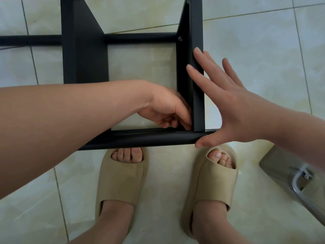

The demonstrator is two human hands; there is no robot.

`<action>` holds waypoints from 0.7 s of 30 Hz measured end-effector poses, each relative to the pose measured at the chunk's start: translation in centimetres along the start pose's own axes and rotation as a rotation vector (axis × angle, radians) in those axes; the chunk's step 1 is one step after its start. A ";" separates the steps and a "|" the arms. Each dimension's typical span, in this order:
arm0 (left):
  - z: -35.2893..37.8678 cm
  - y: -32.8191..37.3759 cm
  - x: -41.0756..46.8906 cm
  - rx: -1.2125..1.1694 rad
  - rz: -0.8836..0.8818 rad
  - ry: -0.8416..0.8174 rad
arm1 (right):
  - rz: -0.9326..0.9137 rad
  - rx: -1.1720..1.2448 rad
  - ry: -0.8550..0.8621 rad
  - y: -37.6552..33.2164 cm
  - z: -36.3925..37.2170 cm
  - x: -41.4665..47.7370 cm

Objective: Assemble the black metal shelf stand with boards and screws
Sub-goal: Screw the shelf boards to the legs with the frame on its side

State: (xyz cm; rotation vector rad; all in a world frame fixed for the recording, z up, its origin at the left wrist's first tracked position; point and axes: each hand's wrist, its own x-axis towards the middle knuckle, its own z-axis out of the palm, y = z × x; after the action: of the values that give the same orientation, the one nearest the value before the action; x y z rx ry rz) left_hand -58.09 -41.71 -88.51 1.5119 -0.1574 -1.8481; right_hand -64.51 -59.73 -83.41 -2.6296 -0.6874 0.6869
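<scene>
Two bare forearms cross the frame w/ a black metal stand between them, upper centre, standing on pale floor tiles. From the left edge the left arm runs to mid-frame; left hand is curled, fingers bunched together at the inside corner where the right upright meets the near crossbar, touching the metal; can't tell if it pinches anything, the fingertips are hidden in the corner. Centre: a wide black panel on the stand's left side, a far crossbar, and a screw head at its right end on the upright. Below the near bar, two feet in tan slides at lower centre. Right of centre: right hand is spread flat, fingers apart, fingertips on the upright's outer face, thumb against the near bar's end. Lower right edge: a grey object, only partly visible.
</scene>
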 end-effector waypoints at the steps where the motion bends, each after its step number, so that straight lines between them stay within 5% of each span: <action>1: 0.1 0.0 0.1 -0.011 0.009 0.001 | -0.001 -0.001 -0.001 0.0 0.0 0.0; 21: 0.1 -0.4 0.0 -0.018 0.000 0.040 | -0.003 0.007 -0.006 0.0 -0.1 0.0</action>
State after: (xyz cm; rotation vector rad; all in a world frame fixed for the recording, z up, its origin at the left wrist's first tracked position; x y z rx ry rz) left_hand -58.33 -41.42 -88.72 1.5353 -0.1219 -1.8134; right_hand -64.48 -59.72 -83.35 -2.6206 -0.6896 0.6958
